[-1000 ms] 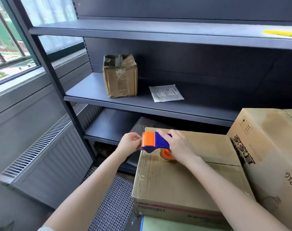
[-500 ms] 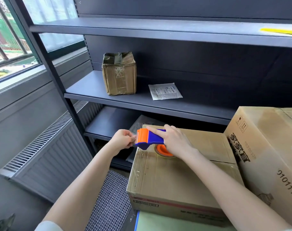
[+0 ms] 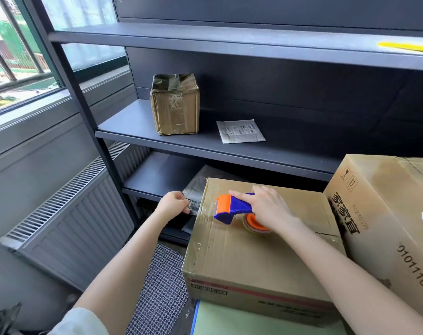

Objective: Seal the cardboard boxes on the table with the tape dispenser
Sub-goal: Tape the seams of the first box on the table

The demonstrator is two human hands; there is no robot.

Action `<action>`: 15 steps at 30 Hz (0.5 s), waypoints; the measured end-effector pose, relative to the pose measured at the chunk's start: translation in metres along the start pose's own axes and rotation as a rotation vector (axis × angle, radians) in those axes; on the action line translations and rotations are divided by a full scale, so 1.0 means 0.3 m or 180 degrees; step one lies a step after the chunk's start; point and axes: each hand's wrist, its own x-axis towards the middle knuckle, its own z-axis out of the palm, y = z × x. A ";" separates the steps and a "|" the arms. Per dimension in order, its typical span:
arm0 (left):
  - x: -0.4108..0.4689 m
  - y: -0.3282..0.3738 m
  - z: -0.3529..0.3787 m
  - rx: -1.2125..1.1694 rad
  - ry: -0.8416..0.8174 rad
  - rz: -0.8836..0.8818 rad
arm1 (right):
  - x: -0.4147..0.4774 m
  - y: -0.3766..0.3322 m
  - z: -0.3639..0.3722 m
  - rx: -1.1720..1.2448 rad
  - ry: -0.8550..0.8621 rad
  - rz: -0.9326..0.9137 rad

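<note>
Here we are at the near cardboard box (image 3: 254,257), and this looks like the very start of a strip. The tape dispenser (image 3: 232,209) sits on the box's lid close to its left edge, orange nose pointing left, with the tape roll (image 3: 254,221) lying flat on the cardboard under the wrist. A short run of clear tape (image 3: 193,209) stretches from the nose out past the box's edge.

The left hand (image 3: 173,204) hangs just off that edge, thumb and fingers pinching the loose end of the tape. The forearm reaches up from the lower left. The right hand (image 3: 266,209) grips the blue handle, its index finger laid straight along the top and the other fingers wrapped round, arm coming in from the lower right across the lid.

How far along? By my reading, early. There is a glossy sheen on the left part of the lid and down the near side, so some tape is probably on. The flap seam running off to the right looks bare and will need covering. The larger box (image 3: 387,213) touching it on the right shows no fresh tape that I can make out, so it is likely waiting. The small box (image 3: 175,105) stands apart, up on the shelf (image 3: 138,134).
</note>
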 end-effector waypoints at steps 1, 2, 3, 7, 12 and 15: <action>0.007 -0.007 0.005 0.0098 0.0075 0.0012 | -0.001 -0.007 0.006 0.0010 -0.0029 0.0031; 0.010 -0.009 0.004 0.0215 0.0147 0.0021 | 0.002 -0.016 0.010 0.0004 -0.0044 0.0053; 0.018 -0.011 0.000 0.0306 0.0220 0.0039 | 0.008 -0.025 0.012 -0.0009 -0.0037 0.0071; 0.057 -0.025 -0.017 0.0367 0.0303 0.0095 | 0.045 -0.048 0.017 -0.0054 -0.0023 0.0093; 0.073 -0.066 0.031 0.0301 0.0148 -0.0011 | 0.040 -0.055 0.006 -0.0170 -0.0206 0.0078; 0.074 -0.083 0.062 0.0387 0.0113 -0.0053 | 0.035 -0.057 0.007 -0.0280 -0.0207 0.0077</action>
